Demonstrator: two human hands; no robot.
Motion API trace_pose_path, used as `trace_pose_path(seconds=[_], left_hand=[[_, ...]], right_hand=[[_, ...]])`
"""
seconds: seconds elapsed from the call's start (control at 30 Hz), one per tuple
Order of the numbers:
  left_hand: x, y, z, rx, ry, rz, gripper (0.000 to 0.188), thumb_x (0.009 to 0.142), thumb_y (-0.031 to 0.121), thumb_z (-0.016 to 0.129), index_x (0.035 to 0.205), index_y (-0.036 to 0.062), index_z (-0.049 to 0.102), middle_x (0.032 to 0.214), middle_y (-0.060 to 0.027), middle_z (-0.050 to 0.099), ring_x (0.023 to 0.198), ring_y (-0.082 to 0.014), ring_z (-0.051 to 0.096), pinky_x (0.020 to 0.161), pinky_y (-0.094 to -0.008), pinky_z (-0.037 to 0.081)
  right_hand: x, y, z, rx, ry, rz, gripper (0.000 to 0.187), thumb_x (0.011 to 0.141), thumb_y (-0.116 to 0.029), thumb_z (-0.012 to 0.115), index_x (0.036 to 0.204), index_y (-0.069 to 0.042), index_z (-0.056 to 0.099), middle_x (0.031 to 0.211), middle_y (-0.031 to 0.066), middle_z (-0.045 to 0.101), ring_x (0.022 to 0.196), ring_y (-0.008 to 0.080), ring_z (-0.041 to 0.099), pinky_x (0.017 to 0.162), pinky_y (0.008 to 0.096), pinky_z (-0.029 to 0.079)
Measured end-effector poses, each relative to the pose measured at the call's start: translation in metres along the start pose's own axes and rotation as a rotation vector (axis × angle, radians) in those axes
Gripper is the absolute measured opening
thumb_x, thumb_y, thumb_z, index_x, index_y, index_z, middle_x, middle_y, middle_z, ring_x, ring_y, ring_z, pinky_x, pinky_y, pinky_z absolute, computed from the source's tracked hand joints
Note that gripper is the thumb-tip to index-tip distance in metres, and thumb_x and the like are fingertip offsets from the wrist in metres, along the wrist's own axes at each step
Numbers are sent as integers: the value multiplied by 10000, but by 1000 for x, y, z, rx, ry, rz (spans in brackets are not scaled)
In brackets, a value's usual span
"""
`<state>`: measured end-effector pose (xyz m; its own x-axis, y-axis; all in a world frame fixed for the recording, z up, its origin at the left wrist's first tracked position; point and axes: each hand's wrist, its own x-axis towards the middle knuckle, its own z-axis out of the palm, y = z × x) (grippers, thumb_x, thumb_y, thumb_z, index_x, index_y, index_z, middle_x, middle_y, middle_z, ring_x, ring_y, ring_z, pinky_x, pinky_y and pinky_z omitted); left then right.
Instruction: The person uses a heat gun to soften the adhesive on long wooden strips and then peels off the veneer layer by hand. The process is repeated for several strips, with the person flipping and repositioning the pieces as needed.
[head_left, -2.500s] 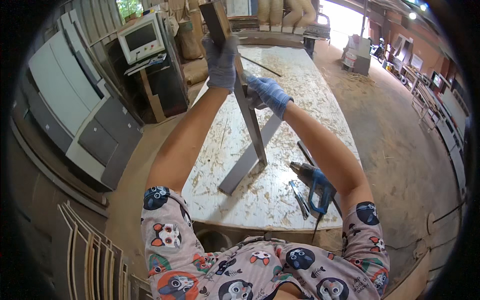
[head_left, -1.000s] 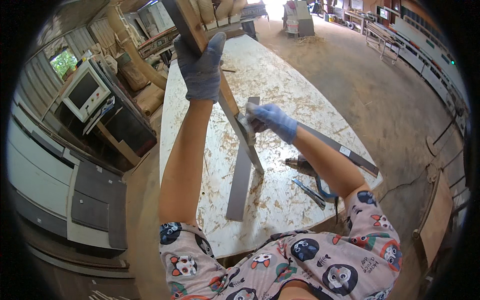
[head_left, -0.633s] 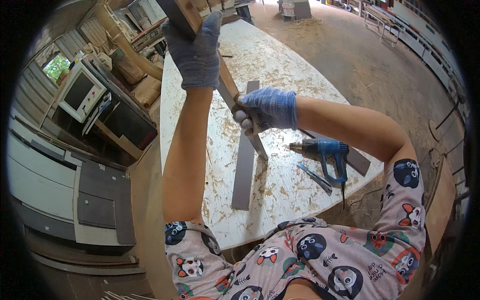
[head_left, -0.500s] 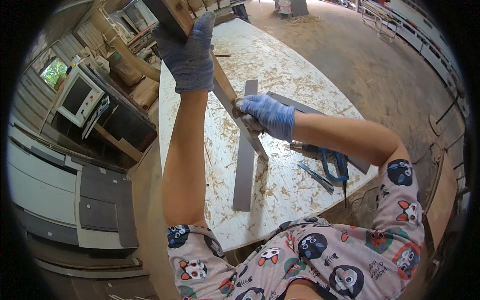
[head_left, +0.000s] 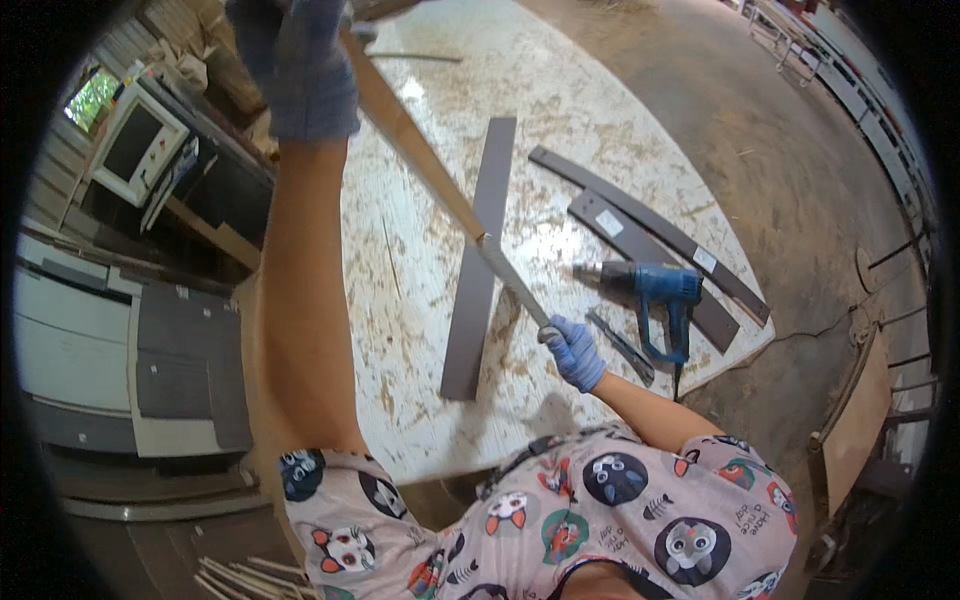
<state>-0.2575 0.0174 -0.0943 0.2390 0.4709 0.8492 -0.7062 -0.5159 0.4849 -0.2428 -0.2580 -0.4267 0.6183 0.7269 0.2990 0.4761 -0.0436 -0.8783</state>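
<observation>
My left hand (head_left: 305, 75), in a blue-grey knit glove, is closed around the far part of a long narrow board (head_left: 425, 150) held slanting above the table. The board's bare wood-coloured edge faces me. From its near end a thin grey strip (head_left: 515, 280) carries on towards me. My right hand (head_left: 575, 355), gloved in light blue, pinches the near end of that strip. Beneath lies a dark grey flat board (head_left: 470, 300). Just right of my right hand are a box cutter (head_left: 622, 348) and a blue-and-black heat gun (head_left: 655, 290).
The white table (head_left: 400, 400) has brown smears all over. Two dark grey boards, a wider one (head_left: 640, 245) and a narrower one (head_left: 690, 245), lie behind the heat gun. Panels (head_left: 185, 350) stand at the left, near a machine with a screen (head_left: 140, 140). A cable (head_left: 810, 332) trails off the right side.
My right hand has drawn nearer to me, holding the grey strip's end. My left hand has moved up and left with the board. The view has shifted too.
</observation>
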Motion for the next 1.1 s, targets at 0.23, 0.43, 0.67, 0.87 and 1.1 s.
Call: trace_pose_path(seconds=[0.23,0.43,0.67,0.87,1.1], left_hand=[[-2,27,55,-10,-30,96,267,789,255,671,958,113,521,672,49,485,519,-39,456,399,-201,382],[-16,27,65,-25,5,-35,270,782,265,693,937,124,523,633,58,460,477,-37,417,402,-197,358],[-91,-8,65,146,-25,212,802,694,191,773,1274,51,237,1030,-63,448,912,-151,462,789,-275,417],[-133,-31,40,186,-7,8,669,726,224,733,1223,26,332,1020,-50,413,910,-138,407,831,-296,377],[-136,-51,42,265,-85,127,684,642,205,767,1166,46,358,982,-65,453,903,-185,451,842,-351,382]], right_hand=[[-43,75,3,70,-66,120,249,890,-308,495,896,-91,618,779,121,606,707,285,593,674,368,468],[29,35,-62,791,-242,188,732,805,-547,510,1300,-18,409,1229,129,527,1205,242,431,1055,374,242],[114,-22,-21,292,-219,335,375,880,-412,532,948,-52,610,709,62,585,598,151,545,573,297,468],[111,-37,11,593,-93,468,277,909,-305,486,787,-65,550,578,-21,435,475,104,420,444,300,413],[88,0,28,286,154,22,341,904,-346,460,785,-33,525,590,59,458,546,150,434,534,292,389]])
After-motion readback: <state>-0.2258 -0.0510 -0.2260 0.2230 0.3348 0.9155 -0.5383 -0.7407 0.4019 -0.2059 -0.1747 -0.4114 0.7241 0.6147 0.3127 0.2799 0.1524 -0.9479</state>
